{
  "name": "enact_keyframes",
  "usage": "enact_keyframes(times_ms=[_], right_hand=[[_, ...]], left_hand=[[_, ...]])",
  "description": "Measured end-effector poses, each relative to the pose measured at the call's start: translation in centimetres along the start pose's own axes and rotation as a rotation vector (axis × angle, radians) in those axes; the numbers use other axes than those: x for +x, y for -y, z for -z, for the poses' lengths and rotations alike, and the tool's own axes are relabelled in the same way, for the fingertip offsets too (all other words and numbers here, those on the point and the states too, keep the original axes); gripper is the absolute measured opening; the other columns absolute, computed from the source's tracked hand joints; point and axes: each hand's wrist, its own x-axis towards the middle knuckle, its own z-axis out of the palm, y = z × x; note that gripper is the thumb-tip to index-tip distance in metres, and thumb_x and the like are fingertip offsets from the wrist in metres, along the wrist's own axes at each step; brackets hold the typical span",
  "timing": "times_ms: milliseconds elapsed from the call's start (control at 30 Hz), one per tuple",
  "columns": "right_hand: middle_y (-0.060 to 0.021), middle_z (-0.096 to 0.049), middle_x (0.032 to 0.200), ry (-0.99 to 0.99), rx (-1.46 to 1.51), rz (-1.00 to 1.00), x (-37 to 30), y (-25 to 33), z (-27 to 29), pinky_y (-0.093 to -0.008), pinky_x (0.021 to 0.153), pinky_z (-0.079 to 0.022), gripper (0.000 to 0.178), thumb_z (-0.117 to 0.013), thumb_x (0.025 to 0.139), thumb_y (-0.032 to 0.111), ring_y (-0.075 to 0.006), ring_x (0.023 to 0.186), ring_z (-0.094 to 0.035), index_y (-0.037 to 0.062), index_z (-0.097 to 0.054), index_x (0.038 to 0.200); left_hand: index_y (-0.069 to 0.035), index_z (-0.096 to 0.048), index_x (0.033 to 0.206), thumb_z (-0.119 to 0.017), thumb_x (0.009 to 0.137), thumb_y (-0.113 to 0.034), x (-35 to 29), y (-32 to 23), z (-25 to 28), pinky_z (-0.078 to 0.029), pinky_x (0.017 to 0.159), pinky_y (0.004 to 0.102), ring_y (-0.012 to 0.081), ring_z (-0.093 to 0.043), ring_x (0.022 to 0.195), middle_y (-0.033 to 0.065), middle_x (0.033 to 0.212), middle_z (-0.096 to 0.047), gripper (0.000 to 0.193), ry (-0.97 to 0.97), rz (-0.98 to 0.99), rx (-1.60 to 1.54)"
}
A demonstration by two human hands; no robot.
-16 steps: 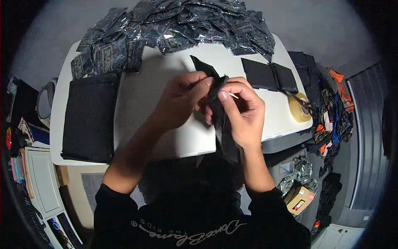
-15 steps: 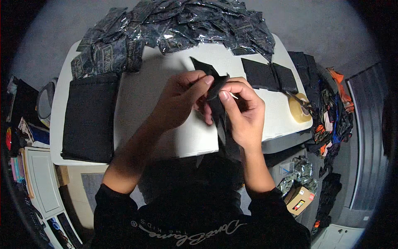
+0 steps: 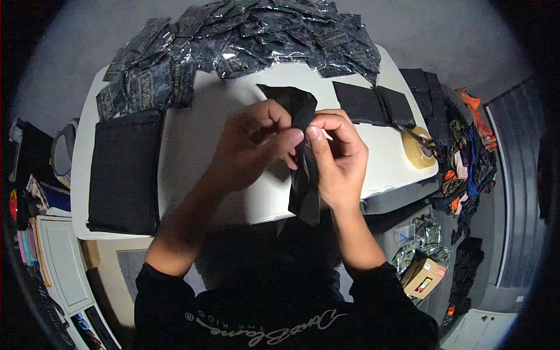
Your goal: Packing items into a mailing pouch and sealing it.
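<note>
A strip-like piece of black fabric (image 3: 304, 189) is pinched between my two hands above the white table. My left hand (image 3: 248, 149) grips its middle from the left, thumb and fingers closed near the edge. From the right, my right hand (image 3: 344, 166) pinches the same spot with thumb and forefinger. The upper end fans out beyond my fingers, and the lower end hangs toward the table's near edge. A small white sliver (image 3: 327, 135) shows beside my right fingers; what it is I cannot make out.
A neat stack of black fabric (image 3: 123, 175) lies on the left of the white table (image 3: 198, 192). Clear-bagged dark patterned garments (image 3: 233, 41) are heaped along the far edge. Folded black pieces (image 3: 361, 102) and a tape roll (image 3: 415, 153) lie right; a cardboard box (image 3: 424, 280) sits below.
The black fabric has been spread flatter, its upper end opening out and its lower end now showing below my hands. Both hands remain closed on it, with small finger shifts.
</note>
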Motion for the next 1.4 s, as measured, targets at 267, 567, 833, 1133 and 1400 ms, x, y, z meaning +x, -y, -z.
enact_keyframes(times_ms=[267, 567, 833, 1133, 1400], right_hand=[[-0.0081, -0.064, 0.105, 0.027, -0.066, 0.004, 0.0, -0.6, 0.1, -0.0247, 0.078, -0.053, 0.008, -0.065, 0.101, 0.004, -0.0112, 0.095, -0.061, -0.0038, -0.066, 0.102], [-0.0082, -0.062, 0.105, 0.071, -0.067, 0.002, 0.0, -0.8, 0.0, -0.0225, 0.071, -0.053, 0.009, -0.062, 0.103, 0.003, -0.0094, 0.084, -0.063, -0.0048, -0.065, 0.104], [-0.0128, -0.066, 0.110, 0.097, 0.333, -0.228, -0.1, 0.2, 0.6, -0.0303, 0.073, -0.057, 0.011, -0.062, 0.103, 0.003, -0.0147, 0.084, -0.068, -0.0064, -0.065, 0.109], [-0.0153, -0.066, 0.115, 0.254, 0.413, -0.112, -0.5, -0.9, 2.6, -0.0356, 0.101, -0.054, 0.018, -0.067, 0.096, -0.002, -0.0234, 0.116, -0.066, -0.0082, -0.065, 0.112], [-0.0128, -0.062, 0.119, 0.285, 0.409, -0.124, -1.0, -1.5, 2.5, -0.0443, 0.113, -0.051, 0.039, -0.074, 0.080, -0.013, -0.0278, 0.129, -0.061, -0.0058, -0.062, 0.116]], left_hand=[[0.001, -0.060, 0.095, -0.065, 0.102, -0.013, 0.1, -0.4, -0.2, -0.065, 0.068, 0.0311, 0.0117, -0.070, 0.076, 0.0057, 0.082, -0.064, 0.016, 0.025, 0.135, -0.078], [0.000, -0.058, 0.092, -0.063, 0.103, -0.010, -0.1, 0.1, -0.2, -0.065, 0.066, 0.0306, 0.0119, -0.070, 0.076, 0.0052, 0.083, -0.063, 0.015, -0.002, 0.128, -0.087], [0.000, -0.059, 0.091, -0.062, 0.103, -0.009, -0.2, 0.2, -0.3, -0.064, 0.066, 0.0303, 0.0119, -0.069, 0.072, 0.0047, 0.080, -0.063, 0.015, -0.061, 0.096, -0.127], [0.000, -0.058, 0.092, -0.060, 0.104, -0.009, 0.1, 0.3, -0.1, -0.061, 0.063, 0.0296, 0.0122, -0.069, 0.069, 0.0058, 0.076, -0.064, 0.015, -0.082, 0.084, -0.065], [-0.001, -0.058, 0.092, -0.060, 0.104, -0.010, 0.1, 0.4, 0.0, -0.059, 0.062, 0.0278, 0.0118, -0.068, 0.068, 0.0059, 0.075, -0.065, 0.015, -0.084, 0.092, -0.043]])
